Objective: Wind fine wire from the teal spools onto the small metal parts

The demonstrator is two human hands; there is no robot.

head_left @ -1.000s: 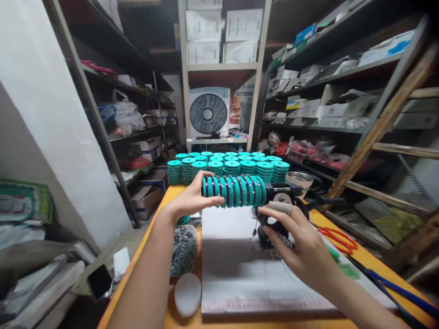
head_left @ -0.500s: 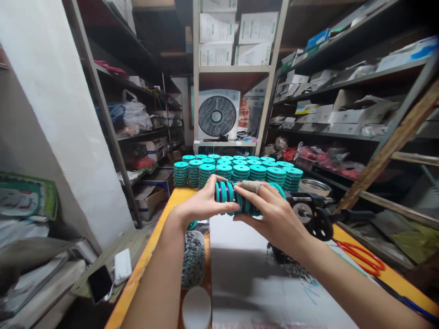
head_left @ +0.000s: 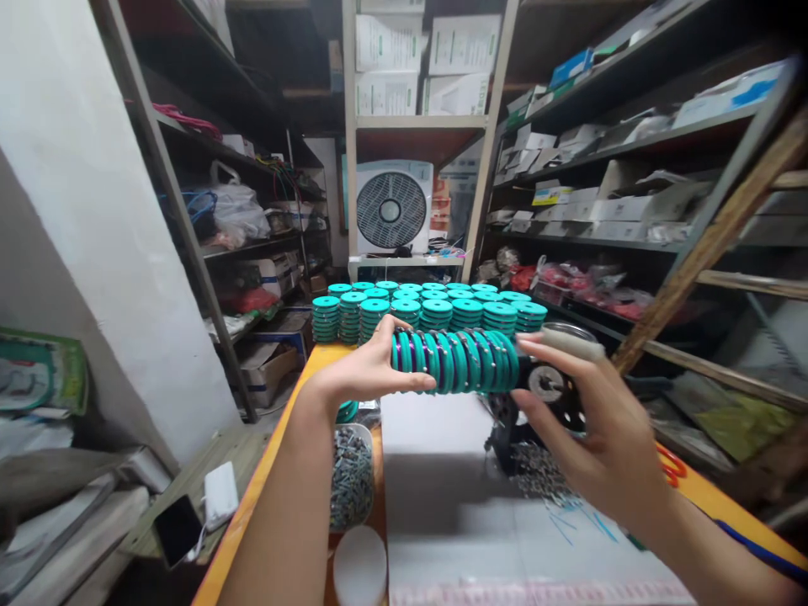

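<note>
A long row of teal discs [head_left: 464, 362], with dark purple and small shiny bits between them, lies sideways in the air above the table. My left hand [head_left: 372, 362] grips its left end, thumb in front and fingers behind. Beside the right end, my right hand [head_left: 587, 412] is spread, thumb and fingers apart, holding nothing; a pale covering shows on one finger. Behind stand several upright stacks of teal discs [head_left: 436, 313]. A black machine with a wheel [head_left: 546, 383] is partly hidden behind my right hand.
Left of the white table surface [head_left: 442, 497] are a tub of screws [head_left: 353, 480] and a round white lid [head_left: 359, 566]. Small metal parts [head_left: 543, 475] lie at the right. Shelves and a box fan [head_left: 391, 209] stand behind.
My right hand has let go of the disc row and moved right, its fingers opening. More of the row and the machine shows. The view has shifted slightly.
</note>
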